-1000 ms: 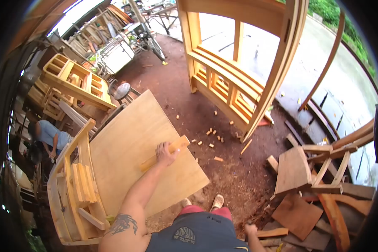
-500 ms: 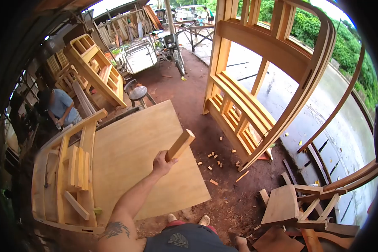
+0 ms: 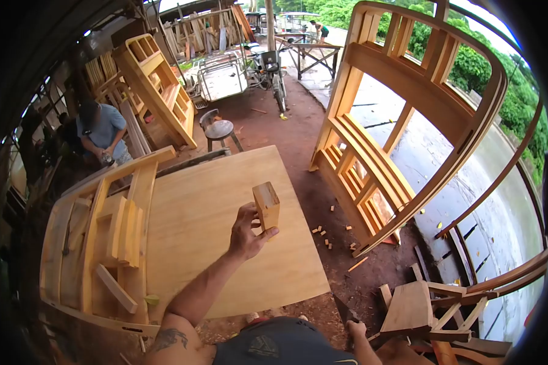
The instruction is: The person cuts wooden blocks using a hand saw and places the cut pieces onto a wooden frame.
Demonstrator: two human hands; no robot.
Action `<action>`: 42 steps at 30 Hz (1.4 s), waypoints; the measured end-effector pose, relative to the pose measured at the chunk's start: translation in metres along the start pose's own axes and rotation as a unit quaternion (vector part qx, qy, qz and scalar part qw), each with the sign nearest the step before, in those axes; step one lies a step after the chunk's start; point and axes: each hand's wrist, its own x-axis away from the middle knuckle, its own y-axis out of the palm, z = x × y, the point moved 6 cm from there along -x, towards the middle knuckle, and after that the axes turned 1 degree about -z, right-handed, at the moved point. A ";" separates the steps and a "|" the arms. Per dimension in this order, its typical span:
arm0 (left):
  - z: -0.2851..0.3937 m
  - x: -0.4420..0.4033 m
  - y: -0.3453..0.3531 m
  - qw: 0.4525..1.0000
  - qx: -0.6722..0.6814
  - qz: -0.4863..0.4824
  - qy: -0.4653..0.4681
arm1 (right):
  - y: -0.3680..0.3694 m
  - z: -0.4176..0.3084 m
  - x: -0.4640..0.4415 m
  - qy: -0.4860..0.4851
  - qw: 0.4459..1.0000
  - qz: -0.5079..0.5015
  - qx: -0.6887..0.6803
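Observation:
My left hand [image 3: 248, 234] is closed around a short, thick wooden block [image 3: 266, 204], raised above the large plywood sheet [image 3: 225, 267]. The block stands nearly upright, with its end grain facing up. Low at the right, beside my body, my right hand [image 3: 355, 329] is closed on a dark, tapering tool that looks like a handsaw [image 3: 345, 310]. Its narrow end points up and away, close to the sheet's near right corner. Part of the tool is hidden by the hand.
A slatted wooden frame [image 3: 91, 267] with loose wood pieces [image 3: 123, 234] lies left of the sheet. A tall wooden frame [image 3: 408, 79] stands at right. Small offcuts [image 3: 323, 232] litter the dirt floor. A stool [image 3: 218, 129] and a seated person [image 3: 103, 131] are beyond.
My left hand has turned the block from slanting to nearly upright. My right hand has come up into fuller view with the dark tool. The view has shifted a little.

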 end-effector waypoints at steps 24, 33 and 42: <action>0.056 0.014 -0.088 0.984 0.007 -0.023 0.176 | 0.083 0.151 -0.016 -0.101 0.936 -0.102 0.322; 0.023 0.031 -0.109 0.987 -0.022 -0.004 0.160 | 0.079 0.087 0.034 0.078 0.983 0.023 0.162; -0.056 0.055 -0.130 0.992 0.100 -0.042 -0.066 | 0.104 0.119 0.004 0.003 0.946 -0.069 0.317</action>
